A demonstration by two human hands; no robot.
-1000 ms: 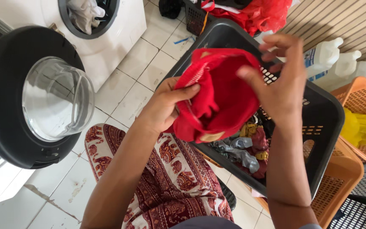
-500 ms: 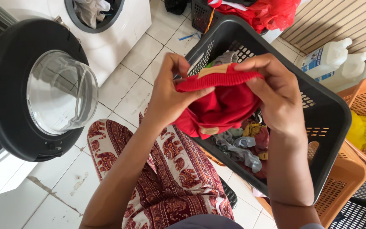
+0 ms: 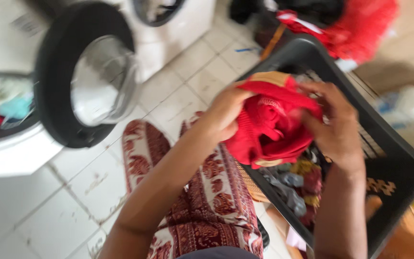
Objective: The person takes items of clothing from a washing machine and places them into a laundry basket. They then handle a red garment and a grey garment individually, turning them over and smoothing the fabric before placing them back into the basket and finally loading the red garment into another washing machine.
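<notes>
Red garment [image 3: 269, 127] is held bunched between both hands above the dark laundry basket [image 3: 398, 163], its band stretched sideways from the left hand [image 3: 226, 112] to the right hand [image 3: 334, 127], fingers closed on cloth.

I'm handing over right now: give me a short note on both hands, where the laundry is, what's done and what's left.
Left hand: gripping the left side of the red garment.
Right hand: gripping its right side; the garment is bunched between both hands, above the dark laundry basket.
Basket: more mixed clothes remain inside.
Washing machine: door open; some clothes already in the drum at far left.
Done: red garment lifted out of the basket.
Left: it is not in the drum yet, and the basket is not emptied.
The picture is blurred, so finer detail is unclear.
</notes>
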